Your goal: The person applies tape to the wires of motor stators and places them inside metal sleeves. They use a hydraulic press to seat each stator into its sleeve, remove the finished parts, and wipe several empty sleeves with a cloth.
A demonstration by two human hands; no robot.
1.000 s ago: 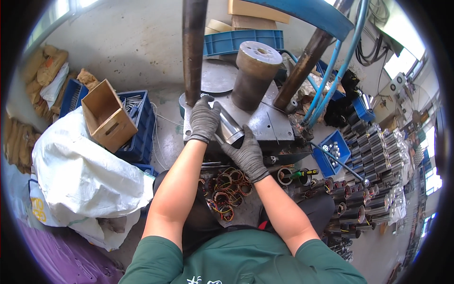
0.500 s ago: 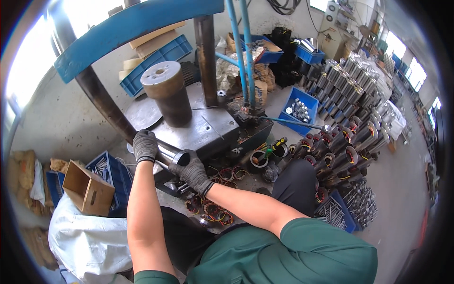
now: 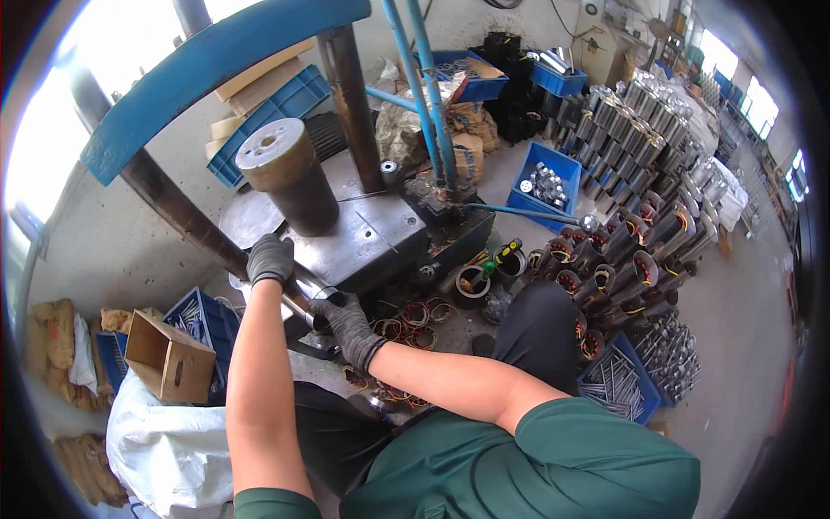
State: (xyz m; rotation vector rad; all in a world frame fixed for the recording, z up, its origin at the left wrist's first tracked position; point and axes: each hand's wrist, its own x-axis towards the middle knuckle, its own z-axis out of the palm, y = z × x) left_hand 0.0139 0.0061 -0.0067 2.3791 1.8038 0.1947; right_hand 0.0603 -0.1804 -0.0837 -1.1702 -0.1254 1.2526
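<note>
Two gloved hands, left hand (image 3: 270, 259) and right hand (image 3: 347, 324), both closed around one metal cylinder (image 3: 304, 291); one press block (image 3: 380, 238) beside.

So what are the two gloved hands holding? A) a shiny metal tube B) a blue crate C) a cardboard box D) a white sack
A: the left hand and the right hand both grip the shiny metal tube by the edge of the press table, while the cardboard box sits apart at the lower left.
</note>
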